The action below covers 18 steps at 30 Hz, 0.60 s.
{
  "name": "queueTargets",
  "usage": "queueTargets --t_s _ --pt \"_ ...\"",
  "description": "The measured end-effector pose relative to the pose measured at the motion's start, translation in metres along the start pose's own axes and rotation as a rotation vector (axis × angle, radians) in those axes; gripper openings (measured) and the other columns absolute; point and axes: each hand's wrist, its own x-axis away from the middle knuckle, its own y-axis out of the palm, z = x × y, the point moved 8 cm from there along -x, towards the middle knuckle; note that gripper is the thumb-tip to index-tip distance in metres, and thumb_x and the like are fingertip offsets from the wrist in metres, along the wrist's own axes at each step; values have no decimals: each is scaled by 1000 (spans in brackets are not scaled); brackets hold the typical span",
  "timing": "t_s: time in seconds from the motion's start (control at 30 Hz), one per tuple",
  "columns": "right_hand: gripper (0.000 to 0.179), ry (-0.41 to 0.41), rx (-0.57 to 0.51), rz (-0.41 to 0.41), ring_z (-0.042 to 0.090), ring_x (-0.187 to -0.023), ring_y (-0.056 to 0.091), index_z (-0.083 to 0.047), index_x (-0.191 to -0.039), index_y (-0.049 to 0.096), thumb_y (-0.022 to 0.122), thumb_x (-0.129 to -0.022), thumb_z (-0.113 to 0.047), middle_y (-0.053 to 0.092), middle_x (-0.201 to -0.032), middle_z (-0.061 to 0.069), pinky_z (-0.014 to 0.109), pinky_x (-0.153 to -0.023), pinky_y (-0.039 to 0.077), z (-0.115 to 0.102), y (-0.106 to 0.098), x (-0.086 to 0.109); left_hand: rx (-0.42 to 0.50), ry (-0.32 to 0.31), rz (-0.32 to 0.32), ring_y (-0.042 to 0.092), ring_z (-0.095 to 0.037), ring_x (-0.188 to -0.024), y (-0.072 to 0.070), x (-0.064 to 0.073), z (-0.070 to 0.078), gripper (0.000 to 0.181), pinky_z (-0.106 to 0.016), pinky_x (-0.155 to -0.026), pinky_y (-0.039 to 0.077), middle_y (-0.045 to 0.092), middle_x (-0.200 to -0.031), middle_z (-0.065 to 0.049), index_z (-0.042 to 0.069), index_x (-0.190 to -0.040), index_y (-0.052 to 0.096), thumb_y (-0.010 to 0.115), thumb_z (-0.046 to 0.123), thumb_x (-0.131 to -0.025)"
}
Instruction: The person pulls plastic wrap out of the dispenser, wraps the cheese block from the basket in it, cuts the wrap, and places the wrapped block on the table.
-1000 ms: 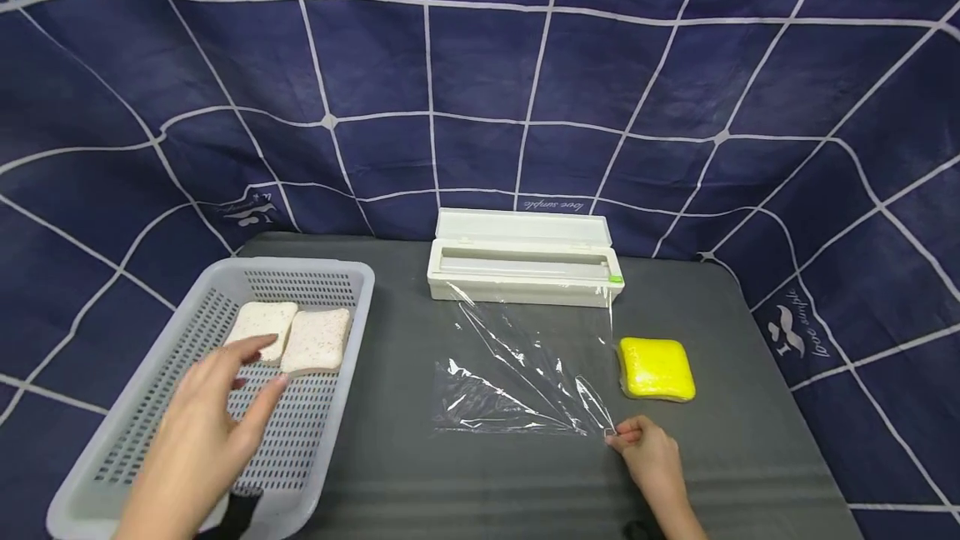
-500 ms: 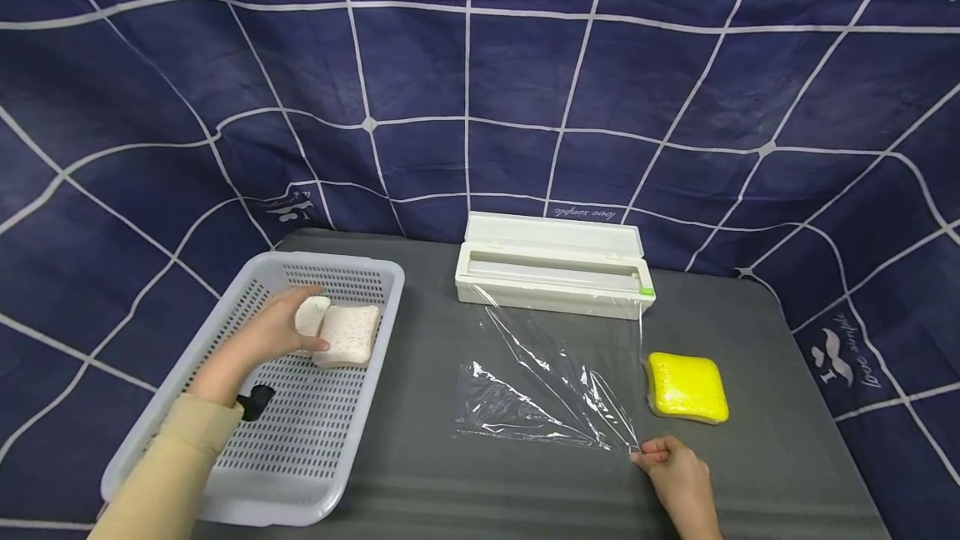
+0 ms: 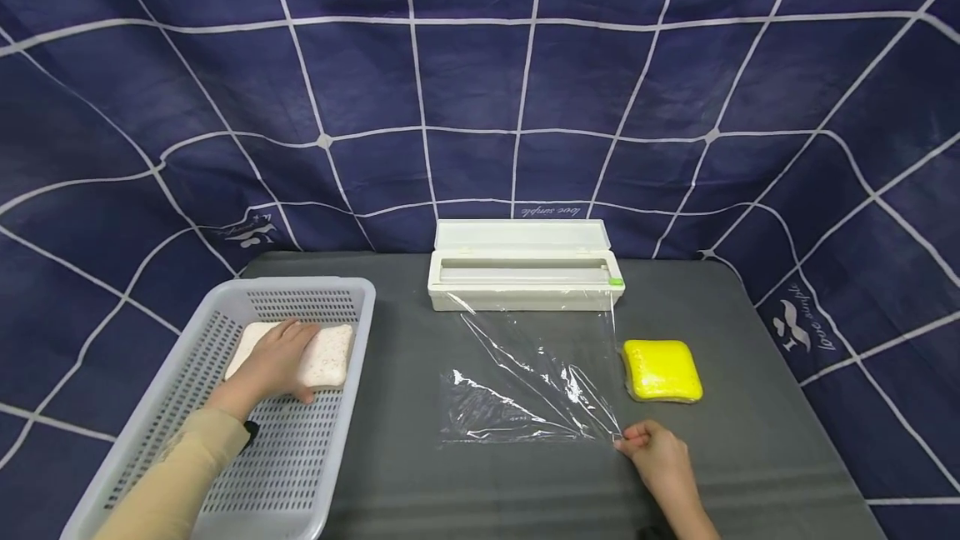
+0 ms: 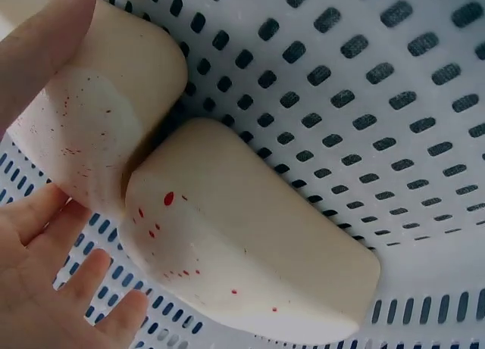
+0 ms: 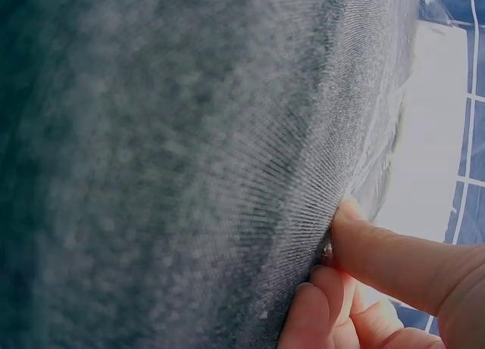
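My left hand (image 3: 273, 365) reaches into the grey basket (image 3: 352, 294) and grips a white, red-speckled block shaped like a bread slice (image 4: 83, 129). In the left wrist view, thumb and fingers lie at opposite edges of it, and a second such block (image 4: 250, 243) sits beside it. Part of both blocks is hidden by the hand in the head view. My right hand (image 3: 663, 465) pinches the near right corner of a clear sheet of plastic wrap (image 3: 517, 390). That wrap stretches from a white dispenser box (image 3: 525, 298), whose lid stands up.
A yellow rounded block (image 3: 662, 369), glossy as if wrapped, lies right of the plastic wrap. The table (image 3: 450, 490) has a dark grey cover. Blue cloth with white lines (image 3: 480, 107) hangs behind and at both sides.
My left hand has moved in over the white blocks, from hovering to gripping one. The right hand keeps its pinch on the wrap's corner. The head view has shifted.
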Motion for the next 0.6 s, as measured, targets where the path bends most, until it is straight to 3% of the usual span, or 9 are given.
queueTargets --t_s 0.1,0.33,0.43,0.6 --pt "18 -9 -4 3 13 -62 57 -2 -84 68 81 -78 -13 68 -68 0 32 -58 44 -1 1 -1 -29 15 10 33 -54 -133 2 -1 0 115 -64 -113 26 48 -139 -31 -8 -137 46 99 33 -43" --pt "20 -33 10 11 14 -63 59 -2 -83 67 82 -77 -13 68 -69 0 32 -59 44 -6 0 -4 33 16 69 34 -56 -130 -3 5 -1 96 -66 -110 27 53 -131 -31 -6 -129 51 95 28 -51" --pt "19 -45 12 26 15 -62 58 -3 -82 67 83 -76 -12 68 -69 1 32 -58 43 -7 0 -6 101 8 107 37 -56 -126 -17 8 -1 93 -69 -104 33 52 -128 -34 -8 -129 50 94 23 -53" --pt "18 -70 4 26 16 -62 59 -4 -79 67 83 -74 -12 69 -68 2 33 -57 43 -10 1 -7 209 -11 192 48 -52 -105 -53 20 -3 95 -67 -85 43 47 -120 -38 -15 -130 43 91 14 -53"
